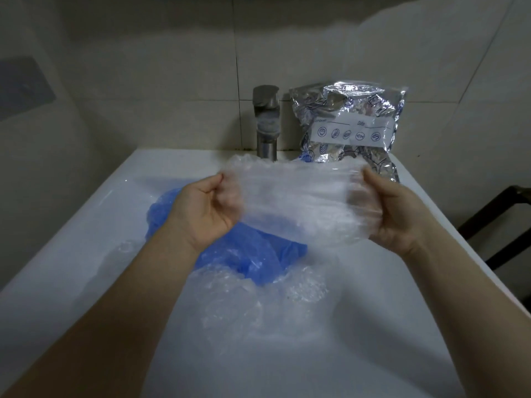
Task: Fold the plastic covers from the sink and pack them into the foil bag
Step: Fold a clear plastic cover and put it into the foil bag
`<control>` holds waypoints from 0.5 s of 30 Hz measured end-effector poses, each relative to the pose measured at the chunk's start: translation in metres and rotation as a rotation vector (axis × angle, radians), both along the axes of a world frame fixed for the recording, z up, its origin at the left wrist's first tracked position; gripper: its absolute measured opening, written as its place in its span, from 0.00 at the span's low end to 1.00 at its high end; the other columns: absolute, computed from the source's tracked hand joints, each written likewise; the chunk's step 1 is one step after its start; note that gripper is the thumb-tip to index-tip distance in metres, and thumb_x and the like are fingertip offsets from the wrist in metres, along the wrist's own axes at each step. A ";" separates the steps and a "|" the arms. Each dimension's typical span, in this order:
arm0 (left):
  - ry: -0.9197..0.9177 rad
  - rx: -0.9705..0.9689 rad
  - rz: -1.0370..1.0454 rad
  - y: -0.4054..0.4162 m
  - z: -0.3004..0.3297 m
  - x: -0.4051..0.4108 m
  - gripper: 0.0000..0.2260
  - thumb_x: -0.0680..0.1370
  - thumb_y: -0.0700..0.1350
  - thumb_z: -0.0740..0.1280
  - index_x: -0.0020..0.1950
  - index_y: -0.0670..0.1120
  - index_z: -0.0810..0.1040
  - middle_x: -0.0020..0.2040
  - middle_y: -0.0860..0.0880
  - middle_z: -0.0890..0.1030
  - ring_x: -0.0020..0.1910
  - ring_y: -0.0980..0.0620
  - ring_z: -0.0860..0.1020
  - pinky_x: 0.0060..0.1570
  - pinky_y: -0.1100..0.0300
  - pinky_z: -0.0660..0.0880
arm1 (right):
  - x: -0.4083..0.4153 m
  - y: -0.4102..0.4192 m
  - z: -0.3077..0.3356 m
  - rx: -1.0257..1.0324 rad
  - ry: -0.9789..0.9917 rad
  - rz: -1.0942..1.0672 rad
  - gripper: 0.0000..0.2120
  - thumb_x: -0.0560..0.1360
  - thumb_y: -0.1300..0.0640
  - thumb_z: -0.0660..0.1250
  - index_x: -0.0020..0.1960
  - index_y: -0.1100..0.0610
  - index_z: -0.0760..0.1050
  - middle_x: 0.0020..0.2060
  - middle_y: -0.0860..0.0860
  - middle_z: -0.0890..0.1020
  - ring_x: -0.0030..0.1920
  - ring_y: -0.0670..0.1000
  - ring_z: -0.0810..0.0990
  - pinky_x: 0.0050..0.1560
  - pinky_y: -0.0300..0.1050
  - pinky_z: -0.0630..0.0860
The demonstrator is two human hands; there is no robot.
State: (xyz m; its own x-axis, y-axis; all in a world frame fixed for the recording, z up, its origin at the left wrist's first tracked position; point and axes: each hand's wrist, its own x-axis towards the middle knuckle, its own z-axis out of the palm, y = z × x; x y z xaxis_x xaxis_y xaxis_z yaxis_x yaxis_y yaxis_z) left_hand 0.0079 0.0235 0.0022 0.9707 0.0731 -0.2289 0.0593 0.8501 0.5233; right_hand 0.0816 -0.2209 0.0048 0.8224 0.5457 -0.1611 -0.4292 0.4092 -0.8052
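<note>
Fingers of both my hands pinch a clear cover [298,196], stretched flat between left hand [207,209] and right hand [393,208], held up over the sink [94,225]. I judge folding barely begun: no crease shows. Below my fingers, a blue cover [247,254] and more clear covers [244,300] lie crumpled in the basin, unfolded. Beyond my right fingers, the foil bag [349,124] leans on the wall beside the tap [265,122]; whether its mouth is open, I cannot tell. Nothing blocks the reach.
</note>
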 end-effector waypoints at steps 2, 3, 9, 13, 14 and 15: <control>-0.076 0.017 -0.048 0.004 0.001 -0.002 0.11 0.72 0.40 0.63 0.29 0.45 0.70 0.22 0.53 0.64 0.16 0.58 0.59 0.15 0.68 0.58 | 0.006 -0.006 -0.002 0.064 0.007 0.032 0.09 0.66 0.49 0.67 0.34 0.54 0.81 0.27 0.45 0.78 0.29 0.43 0.75 0.35 0.36 0.73; -0.116 0.043 -0.078 0.003 0.003 -0.004 0.10 0.66 0.40 0.69 0.28 0.46 0.69 0.21 0.53 0.63 0.16 0.58 0.56 0.14 0.68 0.57 | 0.009 -0.007 -0.005 0.097 0.002 0.039 0.07 0.63 0.50 0.70 0.34 0.54 0.81 0.27 0.44 0.76 0.30 0.43 0.72 0.37 0.35 0.68; -0.283 0.244 0.051 -0.015 0.011 -0.011 0.12 0.70 0.51 0.63 0.32 0.49 0.83 0.28 0.57 0.79 0.23 0.63 0.70 0.27 0.71 0.72 | 0.017 -0.001 -0.017 0.349 -0.020 0.183 0.14 0.67 0.51 0.75 0.50 0.54 0.79 0.34 0.50 0.66 0.33 0.48 0.63 0.40 0.42 0.46; -0.210 0.328 0.079 -0.016 0.004 -0.007 0.21 0.80 0.50 0.56 0.37 0.51 0.86 0.42 0.57 0.84 0.41 0.61 0.78 0.42 0.66 0.75 | 0.015 0.007 -0.021 0.321 -0.073 0.216 0.15 0.64 0.48 0.77 0.49 0.48 0.80 0.33 0.45 0.77 0.29 0.43 0.70 0.35 0.35 0.53; -0.172 0.354 0.090 -0.015 0.002 -0.005 0.20 0.80 0.50 0.56 0.38 0.50 0.86 0.43 0.56 0.84 0.42 0.60 0.77 0.42 0.64 0.74 | 0.013 0.008 -0.019 0.320 -0.078 0.239 0.14 0.66 0.48 0.76 0.49 0.47 0.81 0.34 0.45 0.79 0.29 0.42 0.72 0.35 0.34 0.55; -0.148 0.384 0.108 -0.016 0.000 -0.003 0.18 0.80 0.49 0.57 0.41 0.49 0.85 0.44 0.54 0.83 0.42 0.57 0.76 0.42 0.62 0.74 | 0.010 0.007 -0.015 0.376 -0.046 0.255 0.11 0.69 0.48 0.73 0.51 0.49 0.80 0.35 0.46 0.81 0.29 0.42 0.74 0.33 0.33 0.58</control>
